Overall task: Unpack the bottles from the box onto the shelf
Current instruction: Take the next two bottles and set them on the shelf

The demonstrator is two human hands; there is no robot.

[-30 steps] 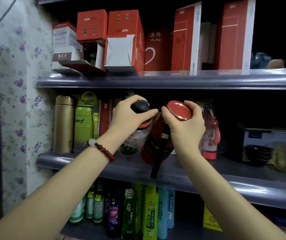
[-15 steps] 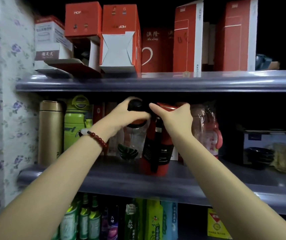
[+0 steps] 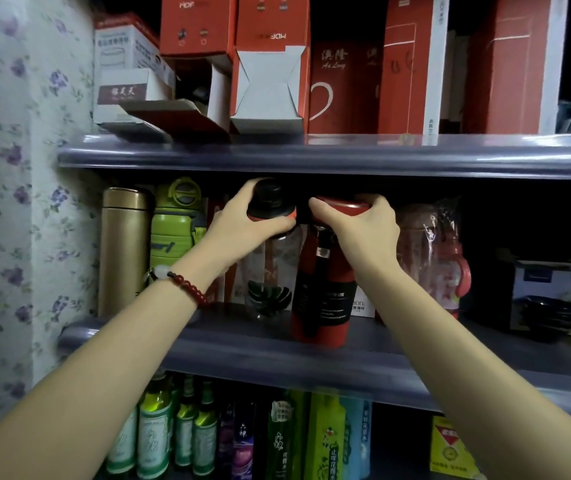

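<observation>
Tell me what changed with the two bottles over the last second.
The red bottle, tilted a second ago, now stands upright on the middle shelf. The right hand still grips its cap. The left hand still holds the clear bottle by its black cap; neighbouring bottles are unmoved.

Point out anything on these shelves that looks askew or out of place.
On the top shelf, the orange boxes at the left stand with flaps hanging open, and a flattened box juts over the edge. The bottles below stand upright.

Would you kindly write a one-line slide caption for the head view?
Left hand grips clear bottle, right hand grips red bottle, both upright on middle shelf.
</observation>
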